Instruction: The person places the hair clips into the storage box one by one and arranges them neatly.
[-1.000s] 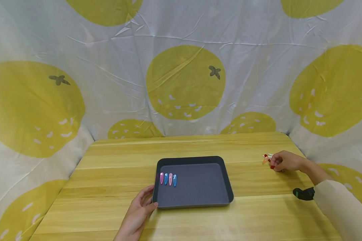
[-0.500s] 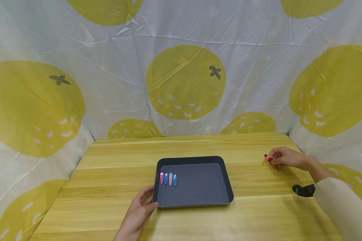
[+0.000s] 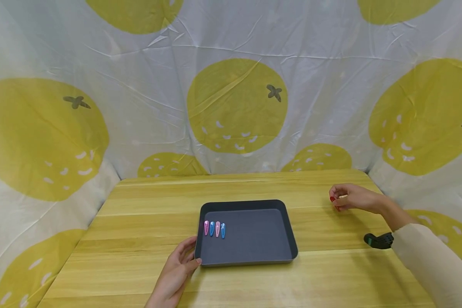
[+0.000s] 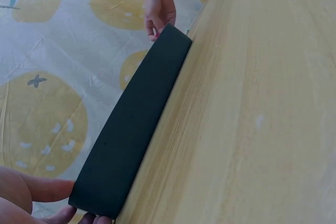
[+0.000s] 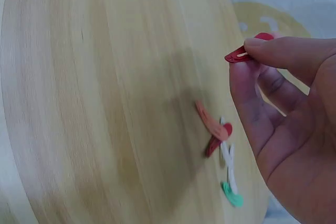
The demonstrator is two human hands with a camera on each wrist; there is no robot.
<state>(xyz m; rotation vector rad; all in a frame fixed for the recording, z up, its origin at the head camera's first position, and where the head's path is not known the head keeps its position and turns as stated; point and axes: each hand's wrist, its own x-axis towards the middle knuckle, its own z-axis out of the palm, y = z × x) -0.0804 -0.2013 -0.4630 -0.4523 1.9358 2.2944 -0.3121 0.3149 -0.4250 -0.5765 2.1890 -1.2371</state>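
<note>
My right hand (image 3: 354, 199) is raised over the right side of the table. Between thumb and forefinger it pinches a red snap hair clip (image 5: 239, 55), clearest in the right wrist view. Below it on the wood lie an orange hair clip (image 5: 211, 123), another red one (image 5: 212, 147), white ones (image 5: 232, 174) and a green one (image 5: 231, 195), partly overlapping. My left hand (image 3: 177, 267) grips the near left corner of a dark grey tray (image 3: 258, 239), thumb at the rim. Pink (image 3: 217, 229) and blue hair clips (image 3: 223, 231) stand in a row at the tray's left.
The wooden table (image 3: 146, 218) carries the tray near its middle. A white curtain (image 3: 146, 102) with yellow fruit prints hangs behind and at both sides. A black device (image 3: 378, 241) shows at my right sleeve (image 3: 427, 256).
My right hand has lifted from the loose clips with the red hair clip and moved a little left and away from me. The left hand and tray have stayed put.
</note>
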